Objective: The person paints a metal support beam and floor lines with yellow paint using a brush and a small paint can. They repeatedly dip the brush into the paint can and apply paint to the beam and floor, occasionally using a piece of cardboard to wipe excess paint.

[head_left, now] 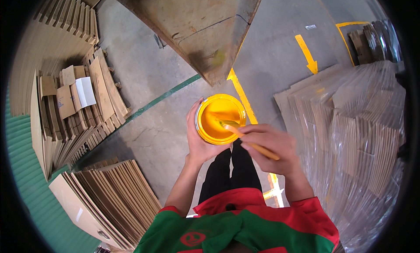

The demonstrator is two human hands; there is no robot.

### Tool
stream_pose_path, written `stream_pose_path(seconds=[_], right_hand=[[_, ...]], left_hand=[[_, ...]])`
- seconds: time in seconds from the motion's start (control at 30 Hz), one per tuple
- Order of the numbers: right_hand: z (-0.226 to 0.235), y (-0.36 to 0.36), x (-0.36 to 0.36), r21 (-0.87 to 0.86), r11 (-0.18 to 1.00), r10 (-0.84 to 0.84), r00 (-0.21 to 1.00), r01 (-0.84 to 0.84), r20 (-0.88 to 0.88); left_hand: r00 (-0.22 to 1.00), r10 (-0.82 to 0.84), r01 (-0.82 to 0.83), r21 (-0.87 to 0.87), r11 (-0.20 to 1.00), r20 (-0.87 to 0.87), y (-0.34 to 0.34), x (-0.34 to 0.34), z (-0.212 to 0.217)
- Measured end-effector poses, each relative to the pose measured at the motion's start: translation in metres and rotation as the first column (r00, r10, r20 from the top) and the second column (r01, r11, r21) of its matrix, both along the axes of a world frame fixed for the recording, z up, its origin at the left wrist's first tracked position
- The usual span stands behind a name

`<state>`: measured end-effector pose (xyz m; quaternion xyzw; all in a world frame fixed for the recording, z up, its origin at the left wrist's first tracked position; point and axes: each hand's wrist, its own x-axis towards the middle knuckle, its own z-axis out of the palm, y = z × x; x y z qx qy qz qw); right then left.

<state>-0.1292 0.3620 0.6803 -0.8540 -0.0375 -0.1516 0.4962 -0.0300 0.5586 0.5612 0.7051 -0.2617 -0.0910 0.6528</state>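
In front of my body, my left hand [200,143] is wrapped round the left side of a round can of yellow paint [199,124], its top uncovered. Thick yellow paint coats the inside and the rim. My right hand [273,146] grips the orange handle of a paintbrush [258,149]. The brush points left, and its yellow-coated bristles are inside the can's mouth, over the paint. Whether the bristle tips touch the paint I cannot tell.
A large stained brown board [192,25] juts in ahead. Flattened cardboard stacks [118,196] stand on the left beside a green corrugated wall [30,165]. On the right is a plastic-wrapped cardboard stack [350,143]. The concrete floor bears a yellow line [243,95], a green line [168,93] and a yellow arrow [306,54].
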Motion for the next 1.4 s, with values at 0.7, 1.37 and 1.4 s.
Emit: stream_pose_path(seconds=[0.7,1.37,1.4], right_hand=[[-0.033,-0.014,0.018,-0.07,0.924,-0.382,0.917,0.376,-0.113],[0.006,-0.065,0.018,-0.352,0.894,0.25,0.961,-0.277,-0.121],[0.01,-0.07,0.013,-0.353,0.888,0.258,0.955,-0.295,-0.148]], left_hand=[[0.982,0.037,-0.052,0.08,0.995,0.188,-0.03,0.007,-0.049],[0.975,0.055,-0.084,0.125,0.989,0.217,-0.045,0.025,-0.032],[0.973,0.052,-0.084,0.136,0.987,0.224,-0.047,0.025,-0.028]])
